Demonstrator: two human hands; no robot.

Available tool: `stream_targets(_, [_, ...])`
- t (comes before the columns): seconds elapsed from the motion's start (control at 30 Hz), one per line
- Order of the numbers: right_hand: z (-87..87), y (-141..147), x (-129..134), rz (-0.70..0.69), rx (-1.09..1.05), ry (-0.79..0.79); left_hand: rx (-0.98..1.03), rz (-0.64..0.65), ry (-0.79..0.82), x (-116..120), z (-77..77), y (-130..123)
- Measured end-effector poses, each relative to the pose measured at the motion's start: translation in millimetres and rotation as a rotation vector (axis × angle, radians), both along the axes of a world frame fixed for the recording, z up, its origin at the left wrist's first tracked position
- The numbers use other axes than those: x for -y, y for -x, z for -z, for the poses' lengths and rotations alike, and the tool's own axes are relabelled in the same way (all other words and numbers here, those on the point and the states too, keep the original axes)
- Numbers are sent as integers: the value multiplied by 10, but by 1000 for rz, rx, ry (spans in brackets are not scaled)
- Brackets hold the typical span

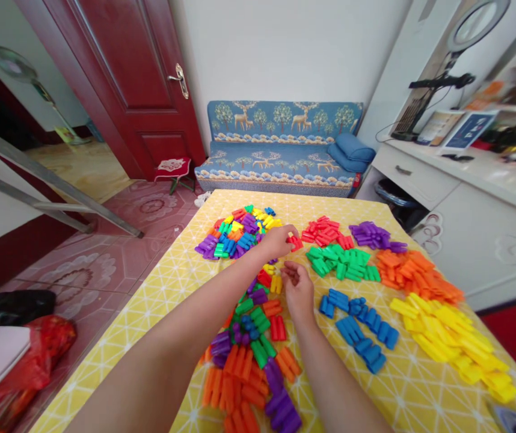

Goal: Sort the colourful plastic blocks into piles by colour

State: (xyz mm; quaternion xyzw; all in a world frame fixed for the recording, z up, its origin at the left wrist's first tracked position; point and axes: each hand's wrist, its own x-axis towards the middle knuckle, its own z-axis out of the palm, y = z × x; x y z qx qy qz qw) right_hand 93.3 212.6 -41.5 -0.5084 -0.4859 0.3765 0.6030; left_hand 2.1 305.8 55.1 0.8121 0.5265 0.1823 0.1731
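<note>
My left hand [279,240] reaches across the middle of the table, its fingers closed on a red plastic building block [294,242] beside the red pile. My right hand [298,290] is lower and nearer, with loosely curled fingers a little apart and no block visible in them. Close to its fingertips lies a yellow block [276,284]. A mixed heap of coloured blocks [228,240] spreads behind my left forearm, which hides part of it. More mixed blocks, among them orange ones [235,376], lie between my two forearms.
On the right, blocks lie sorted by colour: red [323,230], purple [370,234], green [339,261], orange [415,273], blue [359,328] and yellow [451,337]. A yellow patterned cloth [145,319] covers the table. Beyond stand a blue sofa [280,153] and a white cabinet [488,210].
</note>
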Motion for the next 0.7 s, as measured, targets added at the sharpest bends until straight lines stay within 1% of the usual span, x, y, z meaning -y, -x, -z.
stream_targets(0.03, [-4, -3, 1, -6, 8, 0, -74, 21, 10, -96, 39, -41])
stream_targets(0.13, [-12, -9, 1, -15, 38, 5, -137, 74, 44, -306, 131, -132])
stream_targets(0.27, [-16, -10, 1, -37, 46, 18, -137, 76, 31, -421, 183, -230])
stream_targets(0.37, [-20, -4, -1, -30, 39, 17, -111, 18, -28, -405, 210, -285])
stream_targets(0.43, [-21, 1, -3, -4, 35, 12, -71, -43, -94, -365, 218, -299])
stream_targets(0.47, [-20, 2, -5, 13, 36, 7, -61, -53, -114, -343, 217, -299])
stream_targets(0.53, [-15, 2, -10, 37, 45, 0, -67, -11, -110, -302, 199, -284])
stream_targets(0.63, [-3, -4, -22, 39, 43, 1, -105, 138, -27, -241, 145, -210])
stream_targets(0.7, [2, -5, -32, 32, 27, 8, -70, 200, -12, -167, 100, -106])
